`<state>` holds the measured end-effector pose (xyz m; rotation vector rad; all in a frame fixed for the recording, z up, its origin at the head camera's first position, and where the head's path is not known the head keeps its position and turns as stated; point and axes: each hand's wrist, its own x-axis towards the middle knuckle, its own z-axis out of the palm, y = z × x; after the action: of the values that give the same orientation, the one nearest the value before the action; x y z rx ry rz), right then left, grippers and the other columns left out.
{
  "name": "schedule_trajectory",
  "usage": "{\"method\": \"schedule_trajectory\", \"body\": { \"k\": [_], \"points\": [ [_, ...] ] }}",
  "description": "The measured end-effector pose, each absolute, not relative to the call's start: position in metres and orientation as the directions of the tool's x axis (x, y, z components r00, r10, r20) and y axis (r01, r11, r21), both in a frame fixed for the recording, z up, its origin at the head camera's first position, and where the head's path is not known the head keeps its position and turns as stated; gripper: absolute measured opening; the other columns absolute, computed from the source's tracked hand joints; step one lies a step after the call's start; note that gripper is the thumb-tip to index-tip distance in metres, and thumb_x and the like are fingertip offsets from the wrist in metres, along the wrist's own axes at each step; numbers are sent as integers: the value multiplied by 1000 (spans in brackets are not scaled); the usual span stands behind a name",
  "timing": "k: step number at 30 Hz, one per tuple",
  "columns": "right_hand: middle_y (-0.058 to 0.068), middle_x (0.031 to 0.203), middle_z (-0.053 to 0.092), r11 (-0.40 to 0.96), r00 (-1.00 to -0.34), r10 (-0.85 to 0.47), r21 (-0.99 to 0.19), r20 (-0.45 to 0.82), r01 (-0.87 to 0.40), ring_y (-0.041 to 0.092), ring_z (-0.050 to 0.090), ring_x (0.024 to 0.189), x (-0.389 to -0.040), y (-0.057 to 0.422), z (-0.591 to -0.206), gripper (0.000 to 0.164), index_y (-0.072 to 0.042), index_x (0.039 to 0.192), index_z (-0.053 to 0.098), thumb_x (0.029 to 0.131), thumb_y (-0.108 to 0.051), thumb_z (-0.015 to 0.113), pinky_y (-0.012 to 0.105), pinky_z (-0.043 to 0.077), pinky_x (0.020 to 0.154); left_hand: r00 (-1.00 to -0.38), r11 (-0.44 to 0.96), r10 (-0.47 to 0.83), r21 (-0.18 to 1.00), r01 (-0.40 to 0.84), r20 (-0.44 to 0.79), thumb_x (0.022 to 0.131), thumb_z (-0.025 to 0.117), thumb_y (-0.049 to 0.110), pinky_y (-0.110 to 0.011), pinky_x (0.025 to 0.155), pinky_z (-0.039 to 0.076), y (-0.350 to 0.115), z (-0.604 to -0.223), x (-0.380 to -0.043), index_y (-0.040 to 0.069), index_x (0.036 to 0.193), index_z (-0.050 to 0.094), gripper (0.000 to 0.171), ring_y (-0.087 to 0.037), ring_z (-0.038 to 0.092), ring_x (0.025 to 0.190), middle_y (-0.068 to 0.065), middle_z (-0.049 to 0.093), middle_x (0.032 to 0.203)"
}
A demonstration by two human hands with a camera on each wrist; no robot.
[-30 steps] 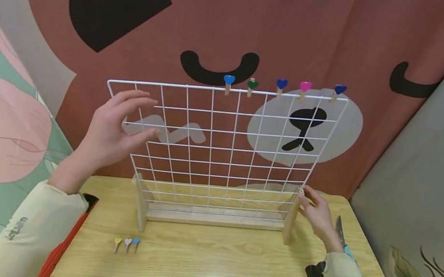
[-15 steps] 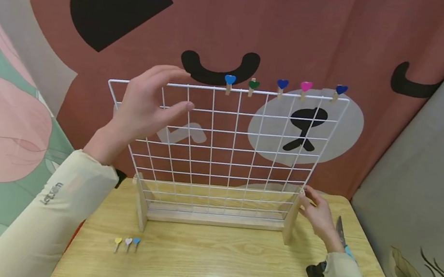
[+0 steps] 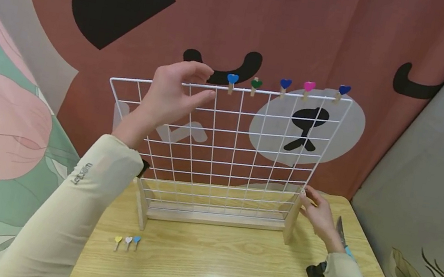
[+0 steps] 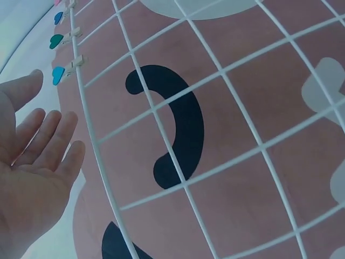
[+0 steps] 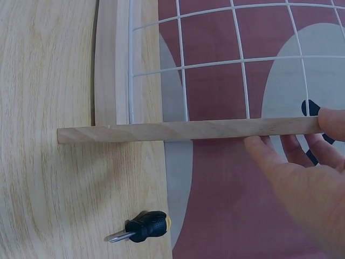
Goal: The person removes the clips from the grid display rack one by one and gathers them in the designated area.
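A white wire grid (image 3: 237, 131) stands upright in a wooden stand (image 3: 214, 219) on the table. Several heart clothespins are clipped along its top bar: a light-blue clothespin (image 3: 232, 81), a green clothespin (image 3: 255, 86), then dark-blue and pink ones. My left hand (image 3: 174, 94) is raised at the top bar, just left of the light-blue clothespin, with its fingers spread and nothing between them. My right hand (image 3: 319, 217) pinches the upper end of the stand's right upright (image 5: 188, 130), thumb on one side and fingers on the other.
A yellow clothespin (image 3: 118, 242), a white clothespin (image 3: 128, 243) and a blue clothespin (image 3: 136, 242) lie front left on the table. A stubby screwdriver (image 5: 145, 226) lies beside the right upright. A blue-handled tool (image 3: 342, 234) and a black object (image 3: 315, 273) are near my right forearm.
My left hand has moved up and right, from the grid's left side to the top bar near the light-blue clothespin. My right hand has stayed at the upright.
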<state>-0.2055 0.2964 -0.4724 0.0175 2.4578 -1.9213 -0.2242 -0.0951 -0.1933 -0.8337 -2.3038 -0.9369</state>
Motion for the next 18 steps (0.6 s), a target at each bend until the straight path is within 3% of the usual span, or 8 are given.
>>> {"method": "schedule_trajectory", "body": {
  "k": [9,18],
  "points": [
    [31,147,25,218,-1000,6,-975,-27,28,44,30,133,-204,297,-473,57,5,150,18,104,-19,42,47,39,99,-765,556,321,543,629,558,87,73,21,-25,89,50,-74,-189,-230,5,120,62,38,-18,66,101,-7,65,114],
    [31,146,27,219,-1000,1,-976,-8,8,45,31,133,-204,296,-476,56,6,149,21,104,-19,43,48,39,99,-797,555,310,582,595,519,88,70,21,-23,88,50,-63,-188,-235,6,122,62,39,-16,62,106,-6,61,119]
  ]
}}
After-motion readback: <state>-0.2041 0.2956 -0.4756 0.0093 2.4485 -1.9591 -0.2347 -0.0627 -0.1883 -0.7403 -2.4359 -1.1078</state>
